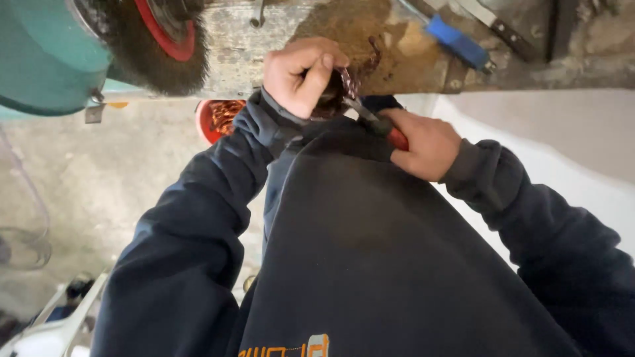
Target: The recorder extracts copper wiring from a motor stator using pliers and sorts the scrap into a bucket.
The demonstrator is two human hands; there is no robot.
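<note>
— Any containers, and what's in them?

— One: a red bucket (210,122) on the floor below the counter's near edge, partly hidden by the left sleeve. It holds a tangle of copper-coloured wire (228,114).

— What is being worked on?

— A small dark, reddish-brown part (338,92), grimy and glinting a little, with what look like wire windings on it. It sits right at the near edge of the counter (231,49), against a rusty brown stain in the wood.

— And the hands?

— The left hand (299,73) has its grip closed on the part, thumb across the front, fingers curled over the top. The right hand (423,142) has its grip wrapped tight on the red handle of a pair of pliers (374,123), whose metal nose touches the part from the lower right.

— Anything else about?

— A teal bench grinder (46,56) with a wire brush wheel (155,56) at the counter's left end, and a blue-handled tool (458,41) lying toward the far right.
</note>
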